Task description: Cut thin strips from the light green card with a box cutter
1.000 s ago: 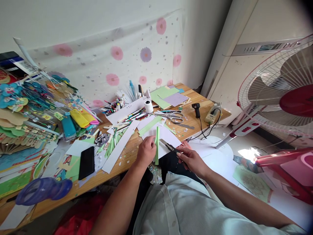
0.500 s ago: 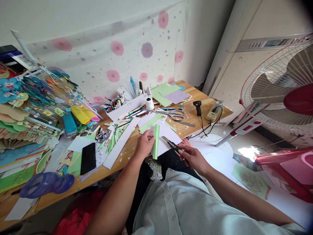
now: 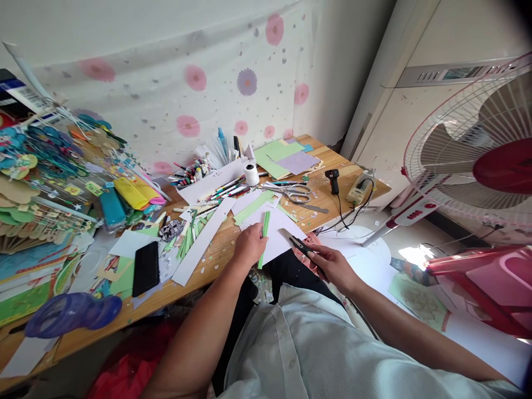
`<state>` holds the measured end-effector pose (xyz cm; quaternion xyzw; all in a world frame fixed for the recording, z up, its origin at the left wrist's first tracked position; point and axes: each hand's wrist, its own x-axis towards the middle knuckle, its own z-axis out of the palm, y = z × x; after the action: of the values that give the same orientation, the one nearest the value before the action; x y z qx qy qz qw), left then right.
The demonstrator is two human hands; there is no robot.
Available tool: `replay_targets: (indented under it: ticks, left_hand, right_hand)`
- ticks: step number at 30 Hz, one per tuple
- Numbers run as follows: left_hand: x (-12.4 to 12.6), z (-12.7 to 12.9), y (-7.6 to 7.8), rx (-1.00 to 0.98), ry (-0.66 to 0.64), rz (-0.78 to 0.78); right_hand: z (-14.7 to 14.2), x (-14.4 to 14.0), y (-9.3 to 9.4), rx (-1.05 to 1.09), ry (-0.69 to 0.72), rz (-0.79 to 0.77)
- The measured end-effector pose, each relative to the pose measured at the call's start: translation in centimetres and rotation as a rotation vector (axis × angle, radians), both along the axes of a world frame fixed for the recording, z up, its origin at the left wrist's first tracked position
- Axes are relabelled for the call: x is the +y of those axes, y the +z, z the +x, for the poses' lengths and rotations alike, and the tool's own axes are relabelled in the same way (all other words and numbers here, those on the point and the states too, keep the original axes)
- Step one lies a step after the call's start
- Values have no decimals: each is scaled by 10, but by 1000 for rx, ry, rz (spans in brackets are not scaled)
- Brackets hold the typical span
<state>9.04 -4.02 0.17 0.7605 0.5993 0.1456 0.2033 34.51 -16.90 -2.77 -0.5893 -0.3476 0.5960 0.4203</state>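
Green paper strip (image 3: 263, 238), black cutter (image 3: 300, 245), pink-flowered wall sheet (image 3: 187, 100).

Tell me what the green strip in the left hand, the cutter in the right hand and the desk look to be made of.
Green strip: thin matte paper or light card; it holds a straight, flat, folded shape. Cutter: seemingly a dark plastic handle; the blade material is too small to tell. Desk: light wood or wood-look board, with visible grain and a slight sheen.

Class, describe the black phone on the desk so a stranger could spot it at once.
Start at the wooden desk and go to its cluttered left end. The black phone lies flat on paper scraps near the front edge, above a purple object. It is the only plain black slab among coloured papers.
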Motion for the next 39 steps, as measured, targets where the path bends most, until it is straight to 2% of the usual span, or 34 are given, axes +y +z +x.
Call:
replay_targets:
  ticks: [5,13,21,28,33,39]
  left_hand:
    - [-2,-4,2,12,-125,29]
    - [-6,-7,6,208,-279,176]
    - [-9,0,-5,126,-284,240]
    - [1,4,-16,-27,-204,177]
    - [2,4,-16,-108,-186,107]
    - [1,5,-15,-134,-187,141]
  right_hand:
    - [9,-3,4,-11,-4,36]
    - [24,-18,10,-19,-34,24]
    - [30,-30,0,-4,-53,8]
    - [25,-27,7,14,-56,3]
    - [29,-28,3,20,-61,13]
    - [35,-29,-4,46,-58,27]
